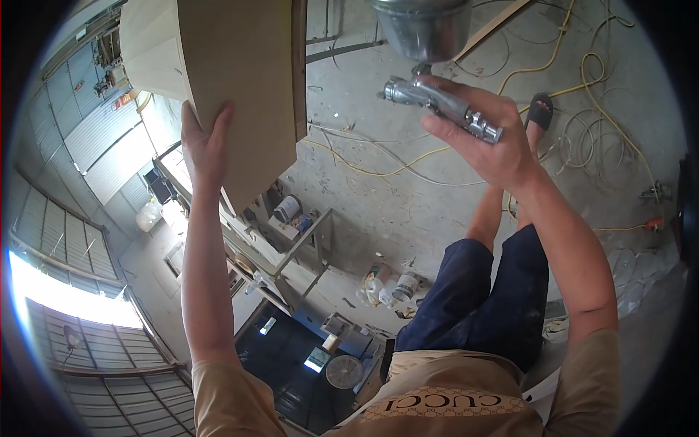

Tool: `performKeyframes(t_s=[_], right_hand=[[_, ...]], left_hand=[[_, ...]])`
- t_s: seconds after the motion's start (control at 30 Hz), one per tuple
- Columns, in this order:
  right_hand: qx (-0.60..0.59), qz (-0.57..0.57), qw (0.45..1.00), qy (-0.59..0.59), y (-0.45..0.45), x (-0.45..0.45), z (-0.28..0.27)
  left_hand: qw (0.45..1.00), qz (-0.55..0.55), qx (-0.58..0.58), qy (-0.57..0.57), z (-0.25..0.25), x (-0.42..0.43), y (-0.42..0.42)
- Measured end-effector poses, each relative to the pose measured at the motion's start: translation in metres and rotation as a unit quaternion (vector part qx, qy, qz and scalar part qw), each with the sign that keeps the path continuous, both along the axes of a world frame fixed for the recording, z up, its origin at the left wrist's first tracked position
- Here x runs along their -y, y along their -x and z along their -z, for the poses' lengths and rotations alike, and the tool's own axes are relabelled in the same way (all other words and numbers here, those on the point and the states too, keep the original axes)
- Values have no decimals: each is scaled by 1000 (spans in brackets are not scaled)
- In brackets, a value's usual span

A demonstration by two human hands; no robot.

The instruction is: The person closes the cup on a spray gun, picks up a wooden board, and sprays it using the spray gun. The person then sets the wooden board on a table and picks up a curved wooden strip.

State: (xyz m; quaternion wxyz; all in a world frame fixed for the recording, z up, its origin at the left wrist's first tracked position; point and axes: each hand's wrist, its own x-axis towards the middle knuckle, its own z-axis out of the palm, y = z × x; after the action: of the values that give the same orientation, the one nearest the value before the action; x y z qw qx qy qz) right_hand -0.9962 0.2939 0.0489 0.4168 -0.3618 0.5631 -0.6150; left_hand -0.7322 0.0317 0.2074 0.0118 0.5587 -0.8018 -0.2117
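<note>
My right hand is closed around a silver spray gun, whose metal cup sits at the nozzle end and is cut off by the top of the view. The nozzle points left, towards a large wooden box-like piece with a brown face and a paler side. My left hand grips the edge of this piece. Its thumb lies on the brown face and its other fingers go over the edge, partly hidden. A gap separates the spray gun from the wooden piece.
A yellow hose and thin coiled lines run over the concrete floor near my sandalled foot. Several tubs and bottles stand by a metal frame. A fan is further below.
</note>
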Motion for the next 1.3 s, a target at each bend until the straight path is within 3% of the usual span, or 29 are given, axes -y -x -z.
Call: performKeyframes(t_s=[0.2, 0.33, 0.53, 0.7, 0.83, 1.03, 1.3], right_hand=[[3, -40, 999, 6, 2, -10, -4], [27, -41, 997, -65, 19, -7, -11], [39, 61, 996, -46, 34, 4, -7], [37, 83, 991, -99, 46, 1, -14], [13, 82, 995, -54, 38, -4, -11], [41, -16, 997, -60, 30, -17, -22], [31, -62, 997, -42, 16, -31, -21]], left_hand=[[1000, 8, -12, 4, 1, 0, -1], [1000, 11, -13, 7, 1, 1, -1], [1000, 4, -13, 5, 0, 1, 1], [1000, 4, -2, 15, 0, -1, 2], [1000, 4, 2, 11, -1, 0, 1], [1000, 7, -2, 14, 2, 4, -5], [1000, 4, -1, 10, 2, 5, -5]])
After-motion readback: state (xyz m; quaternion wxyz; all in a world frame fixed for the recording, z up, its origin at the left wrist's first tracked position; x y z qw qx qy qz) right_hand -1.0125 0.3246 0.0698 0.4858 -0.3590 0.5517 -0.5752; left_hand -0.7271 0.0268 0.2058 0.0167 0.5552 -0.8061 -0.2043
